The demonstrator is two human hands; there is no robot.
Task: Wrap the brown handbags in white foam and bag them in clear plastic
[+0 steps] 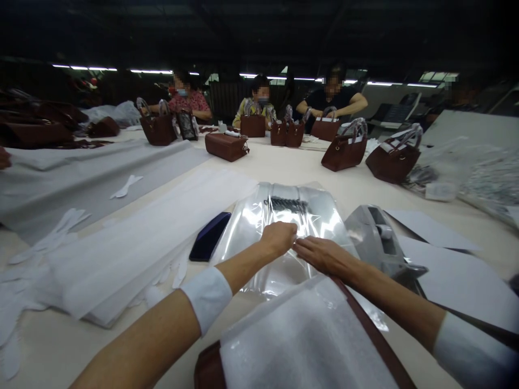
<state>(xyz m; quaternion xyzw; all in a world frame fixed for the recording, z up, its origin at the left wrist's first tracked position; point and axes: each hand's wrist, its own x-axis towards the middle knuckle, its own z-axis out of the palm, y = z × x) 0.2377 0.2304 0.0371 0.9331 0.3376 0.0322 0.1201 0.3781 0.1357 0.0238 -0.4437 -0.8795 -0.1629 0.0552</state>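
Observation:
My left hand (279,238) is closed in a pinch above a stack of clear plastic sheets (247,216). My right hand (322,255) meets it at the fingertips, its fingers pressed together. Whatever sits between the fingers is too small to make out. Close to me lies a brown handbag (360,313), mostly covered by white tissue paper (300,335) with a clear film at its upper edge. A dark coiled cord (286,204) shows at the far end of the sheets. Left of them rests a dark blue flat piece (211,236).
A grey tape dispenser (375,237) stands right, beside white sheets (458,270). Long white paper (154,227) and cut scraps (126,186) lie left. Several brown handbags (344,151) line the far side, where co-workers (332,102) sit. Plastic bags (478,167) heap at far right.

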